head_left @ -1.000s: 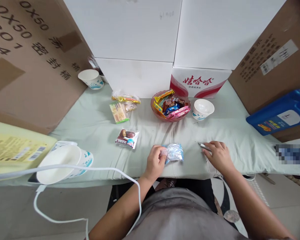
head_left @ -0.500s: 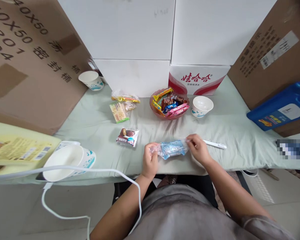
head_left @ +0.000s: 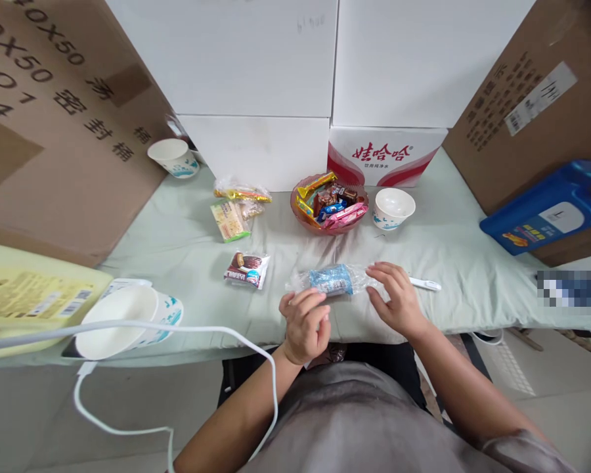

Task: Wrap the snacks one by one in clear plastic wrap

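While the view is taken from the head camera, the scene is listed from largest thing to smallest.

Boxes: white cartons [head_left: 256, 59] and brown cardboard boxes [head_left: 54, 118] are stacked along the back and both sides, so the work area is walled in on three sides.

Desk: the desk [head_left: 187, 243] is covered with a pale green cloth; open cloth is left in front of the sweets bowl, and the near edge runs just below both hands.

Blue container: a blue container [head_left: 542, 210] is laid flat at the far right, well apart from the hands.

Paper bowls: a large one [head_left: 118, 315] is seen at the near left with a white cable [head_left: 177, 332] draped across it.

Sweets bowl: a pink bowl [head_left: 329, 207] full of wrapped sweets is set at the back, with a small white cup [head_left: 393, 207] just beside it.

Wrapped snack: the blue snack in clear wrap [head_left: 331, 280] is held just above the cloth, between the hands.

Left hand: the left hand [head_left: 303, 325] is loosely curled under the wrapper's left end; a firm pinch cannot be confirmed.

Right hand: the right hand [head_left: 396, 299] is closed by its fingertips on the wrapper's right end.

Handling: a clean pull is judged to need both twisted ends pinched and drawn outward, kept low over the cloth.

Pen: a white pen [head_left: 426, 284] lies just beside the right hand, and is best avoided.
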Demonstrator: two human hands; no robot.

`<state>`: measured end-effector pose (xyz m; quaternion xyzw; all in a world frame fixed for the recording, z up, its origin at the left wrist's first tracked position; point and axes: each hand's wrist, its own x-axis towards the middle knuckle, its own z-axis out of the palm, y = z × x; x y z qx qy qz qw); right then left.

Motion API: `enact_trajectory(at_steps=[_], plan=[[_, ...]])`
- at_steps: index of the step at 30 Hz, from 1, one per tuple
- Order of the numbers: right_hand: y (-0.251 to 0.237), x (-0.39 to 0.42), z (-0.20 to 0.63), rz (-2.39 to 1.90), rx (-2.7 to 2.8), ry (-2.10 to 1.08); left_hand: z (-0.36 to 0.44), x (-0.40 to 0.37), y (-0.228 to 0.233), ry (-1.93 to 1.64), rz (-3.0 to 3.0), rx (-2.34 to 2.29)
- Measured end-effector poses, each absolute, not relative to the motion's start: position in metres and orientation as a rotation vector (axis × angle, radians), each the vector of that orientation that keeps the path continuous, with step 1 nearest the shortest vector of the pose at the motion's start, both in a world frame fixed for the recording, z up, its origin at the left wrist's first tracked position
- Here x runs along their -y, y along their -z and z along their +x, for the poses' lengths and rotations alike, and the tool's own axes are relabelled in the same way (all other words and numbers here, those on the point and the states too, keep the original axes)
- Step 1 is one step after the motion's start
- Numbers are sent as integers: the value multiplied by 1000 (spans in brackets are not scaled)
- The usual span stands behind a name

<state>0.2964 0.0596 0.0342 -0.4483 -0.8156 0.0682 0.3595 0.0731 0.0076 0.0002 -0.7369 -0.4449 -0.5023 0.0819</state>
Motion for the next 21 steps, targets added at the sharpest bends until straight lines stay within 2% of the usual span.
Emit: enact_trajectory(at_steps=[6, 10, 13, 17, 21], plan=[[-28, -73, 283, -1148, 2377, -95, 73, 3, -26, 1427, -2202, 1423], [-33, -46, 288, -820, 2595, -345, 70, 6, -36, 1208, -2433, 1390], [-37, -25, 291, -767, 2735, -603, 78, 12, -29, 914, -2683, 1416], [-36, -21, 296, -924, 2825, -797, 89, 17, -14, 521, -2663, 1832], [-31, -35, 295, -1288, 2646, -594, 87, 12, -14, 234, -2414, 2216]])
